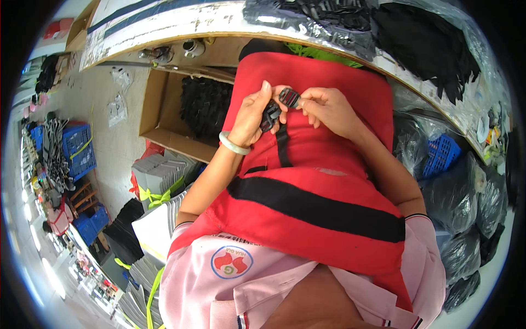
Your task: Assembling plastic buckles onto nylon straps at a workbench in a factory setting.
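Note:
My left hand (pixel 255 112), with a pale bangle at the wrist, curls around a small black plastic piece (pixel 269 116) lying against its fingers; its exact kind is hard to make out. Between thumb and fingers, my right hand (pixel 329 108) pinches a small black slotted buckle (pixel 289 97), with red showing in its slots. My left fingertips are right beside this buckle, perhaps touching it. Both hands are above the red apron (pixel 323 148) on my lap. Below them, a narrow black strap (pixel 282 145) lies on the apron.
A white worktable (pixel 219 21) curves across the far side, bearing black strips (pixel 427 46) and plastic bags. At left, an open cardboard box (pixel 164 104) holds black pieces. Grey bundles (pixel 159 172) with yellow-green ties stand below it. Filled plastic bags (pixel 452 192) and a blue basket (pixel 440 155) crowd the right.

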Tool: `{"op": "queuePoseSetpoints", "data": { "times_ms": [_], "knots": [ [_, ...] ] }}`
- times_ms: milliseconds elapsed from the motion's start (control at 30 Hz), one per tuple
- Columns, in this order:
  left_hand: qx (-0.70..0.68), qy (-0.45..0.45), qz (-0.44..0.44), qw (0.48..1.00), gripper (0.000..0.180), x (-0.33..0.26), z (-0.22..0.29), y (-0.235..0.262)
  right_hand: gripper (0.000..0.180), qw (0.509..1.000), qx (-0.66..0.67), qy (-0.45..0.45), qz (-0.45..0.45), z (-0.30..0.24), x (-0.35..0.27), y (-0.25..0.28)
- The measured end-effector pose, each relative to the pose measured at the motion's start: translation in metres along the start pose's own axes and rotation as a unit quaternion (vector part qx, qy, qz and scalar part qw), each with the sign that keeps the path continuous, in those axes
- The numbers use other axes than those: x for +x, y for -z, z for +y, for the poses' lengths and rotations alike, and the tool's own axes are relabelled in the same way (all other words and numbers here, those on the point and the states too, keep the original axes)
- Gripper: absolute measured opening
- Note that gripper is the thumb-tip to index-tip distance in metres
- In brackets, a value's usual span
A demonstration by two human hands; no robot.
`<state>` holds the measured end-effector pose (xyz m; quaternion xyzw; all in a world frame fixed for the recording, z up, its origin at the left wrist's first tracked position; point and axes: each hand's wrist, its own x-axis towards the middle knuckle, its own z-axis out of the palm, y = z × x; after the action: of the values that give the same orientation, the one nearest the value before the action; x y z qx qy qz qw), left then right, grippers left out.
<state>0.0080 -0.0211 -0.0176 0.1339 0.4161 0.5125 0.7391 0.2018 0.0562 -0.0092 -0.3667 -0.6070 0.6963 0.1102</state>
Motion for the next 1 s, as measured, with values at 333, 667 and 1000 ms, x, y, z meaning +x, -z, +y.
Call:
{"op": "queuePoseSetpoints", "data": {
  "times_ms": [333,667,1000],
  "knots": [
    [-0.154,0.076,-0.011,0.985,0.016,0.032,-0.017,0.008,0.014,0.965,-0.125,0.159,0.167,-0.014,-0.019,0.031],
    [-0.041,0.093,-0.091,0.991,0.014,0.033,-0.022,-0.003,0.018,0.802,-0.304,0.152,0.492,-0.028,-0.029,0.222],
    [-0.016,0.109,-0.113,0.987,0.019,0.035,-0.018,-0.013,0.024,0.685,-0.561,0.167,0.433,-0.034,0.031,0.256]
  ]
}}
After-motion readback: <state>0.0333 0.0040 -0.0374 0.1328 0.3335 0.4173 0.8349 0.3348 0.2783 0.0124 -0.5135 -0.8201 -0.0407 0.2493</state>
